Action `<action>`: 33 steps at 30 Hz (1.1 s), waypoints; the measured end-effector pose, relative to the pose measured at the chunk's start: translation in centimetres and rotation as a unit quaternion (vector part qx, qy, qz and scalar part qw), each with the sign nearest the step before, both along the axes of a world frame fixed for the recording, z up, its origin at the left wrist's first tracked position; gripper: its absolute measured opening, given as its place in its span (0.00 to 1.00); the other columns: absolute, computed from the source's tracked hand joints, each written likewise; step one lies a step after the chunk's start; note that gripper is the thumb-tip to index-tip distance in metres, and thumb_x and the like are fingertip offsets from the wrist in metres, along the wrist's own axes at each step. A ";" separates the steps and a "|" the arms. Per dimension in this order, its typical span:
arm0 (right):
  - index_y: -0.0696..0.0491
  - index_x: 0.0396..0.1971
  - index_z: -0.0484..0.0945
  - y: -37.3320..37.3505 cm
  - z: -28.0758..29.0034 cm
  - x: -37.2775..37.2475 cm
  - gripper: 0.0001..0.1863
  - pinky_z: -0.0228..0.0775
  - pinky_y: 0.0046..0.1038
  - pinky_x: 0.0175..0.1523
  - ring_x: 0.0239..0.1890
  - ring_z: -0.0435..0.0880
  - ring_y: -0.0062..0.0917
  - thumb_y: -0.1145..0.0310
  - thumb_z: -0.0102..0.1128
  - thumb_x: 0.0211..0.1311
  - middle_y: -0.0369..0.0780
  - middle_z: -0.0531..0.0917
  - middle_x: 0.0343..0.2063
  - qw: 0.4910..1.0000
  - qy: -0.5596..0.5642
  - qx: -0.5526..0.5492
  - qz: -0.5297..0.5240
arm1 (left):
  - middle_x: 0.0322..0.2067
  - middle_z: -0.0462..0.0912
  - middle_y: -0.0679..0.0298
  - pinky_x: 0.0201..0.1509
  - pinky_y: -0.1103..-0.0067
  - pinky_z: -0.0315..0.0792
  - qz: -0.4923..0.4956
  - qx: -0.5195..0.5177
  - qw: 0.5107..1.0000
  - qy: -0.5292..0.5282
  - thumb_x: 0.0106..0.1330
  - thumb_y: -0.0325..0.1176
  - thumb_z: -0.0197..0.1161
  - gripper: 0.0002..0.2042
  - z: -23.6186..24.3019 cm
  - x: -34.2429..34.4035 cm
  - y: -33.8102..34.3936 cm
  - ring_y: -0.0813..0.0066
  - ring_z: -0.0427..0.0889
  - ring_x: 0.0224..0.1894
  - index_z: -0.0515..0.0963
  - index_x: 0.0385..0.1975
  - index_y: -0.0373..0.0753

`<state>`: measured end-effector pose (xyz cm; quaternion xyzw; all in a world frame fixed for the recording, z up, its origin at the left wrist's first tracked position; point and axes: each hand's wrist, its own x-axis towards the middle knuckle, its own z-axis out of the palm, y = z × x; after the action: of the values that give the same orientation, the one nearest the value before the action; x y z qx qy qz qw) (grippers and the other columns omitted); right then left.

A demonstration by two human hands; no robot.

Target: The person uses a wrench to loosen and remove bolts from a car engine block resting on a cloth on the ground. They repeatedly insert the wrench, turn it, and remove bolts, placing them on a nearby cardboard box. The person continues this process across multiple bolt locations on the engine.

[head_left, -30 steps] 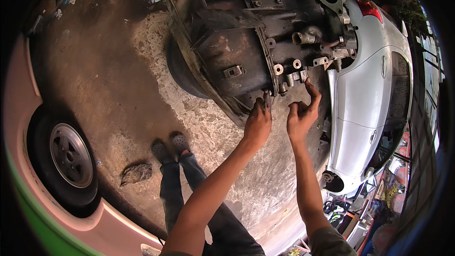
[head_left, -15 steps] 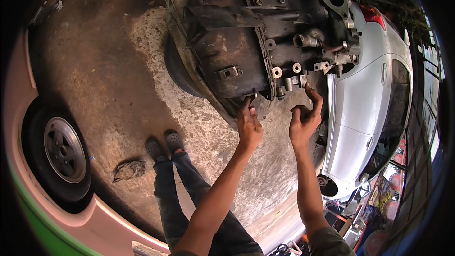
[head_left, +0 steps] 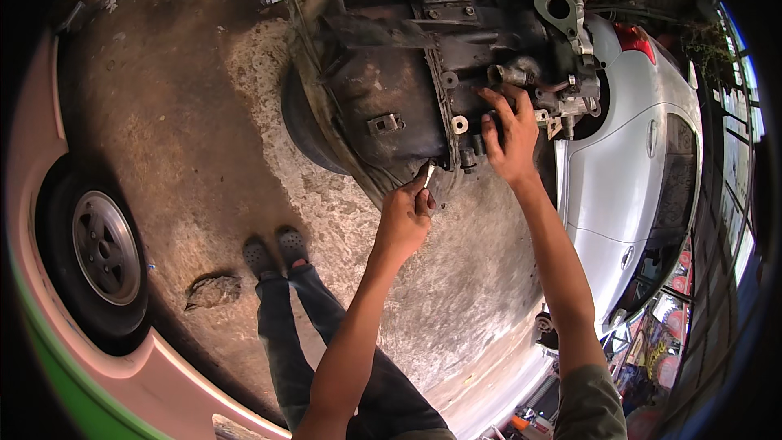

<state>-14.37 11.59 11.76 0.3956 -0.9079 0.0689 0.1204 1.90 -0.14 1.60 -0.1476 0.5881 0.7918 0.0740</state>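
Note:
A big black, grimy vehicle engine point(head_left: 391, 106) fills the upper middle, with ribs, bolt lugs and metal fittings along its right part. My left hand point(head_left: 405, 216) is closed around a small shiny wrench point(head_left: 429, 175), whose upper end meets the engine's lower edge; the fastener there is hidden. To the right, my right hand point(head_left: 513, 138) lies against the engine casing, fingers apart and nothing visible in them. Its fingertips touch the dark surface just below a short metal pipe stub point(head_left: 509, 74). A pale round lug point(head_left: 459, 125) shows left of those fingers.
Cloth-like sheeting point(head_left: 305, 33) and a dark round tyre-like shape point(head_left: 303, 126) lie under the engine's left side. A silver car point(head_left: 623, 163) stands close on the right, and a pink and green vehicle point(head_left: 155, 367) on the left. A dark lump point(head_left: 213, 292) lies on the concrete floor.
My right hand has moved up from below the engine's lower edge onto its casing, fingers opening out. My left hand stays at that edge, tilted, with the wrench now plainly visible. The view has shifted slightly.

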 end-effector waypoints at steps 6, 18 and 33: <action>0.46 0.48 0.78 0.3 -0.4 -0.4 0.20 0.64 0.41 0.46 0.41 0.73 0.40 0.66 0.53 0.52 0.44 0.72 0.38 0.998 0.022 0.052 0.017 | 0.33 0.82 0.59 0.21 0.79 0.76 -0.141 0.081 0.983 -0.085 0.71 0.24 0.54 0.16 2.3 -3.1 -5.1 0.83 0.76 0.26 0.75 0.56 0.26; 0.46 0.46 0.78 0.1 -0.4 0.1 0.20 0.63 0.46 0.47 0.43 0.72 0.42 0.65 0.55 0.50 0.44 0.70 0.36 0.997 0.019 0.072 -0.014 | 0.23 0.71 0.64 0.17 0.75 0.70 -0.275 0.150 0.940 -0.131 0.62 0.24 0.52 0.11 4.4 -7.3 -8.7 0.77 0.70 0.20 0.70 0.43 0.24; 0.45 0.45 0.79 0.1 -0.6 -0.1 0.20 0.62 0.44 0.45 0.42 0.72 0.40 0.65 0.55 0.49 0.43 0.71 0.35 0.998 0.038 0.059 0.001 | 0.38 0.77 0.41 0.39 0.57 0.73 0.180 -0.183 0.962 0.092 0.75 0.27 0.45 0.14 0.7 0.6 5.4 0.40 0.79 0.36 0.67 0.56 0.30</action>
<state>-14.45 11.70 11.19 0.4052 -0.9047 -0.0002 0.1315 2.51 5.24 2.26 -0.1886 0.6909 0.6810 -0.1529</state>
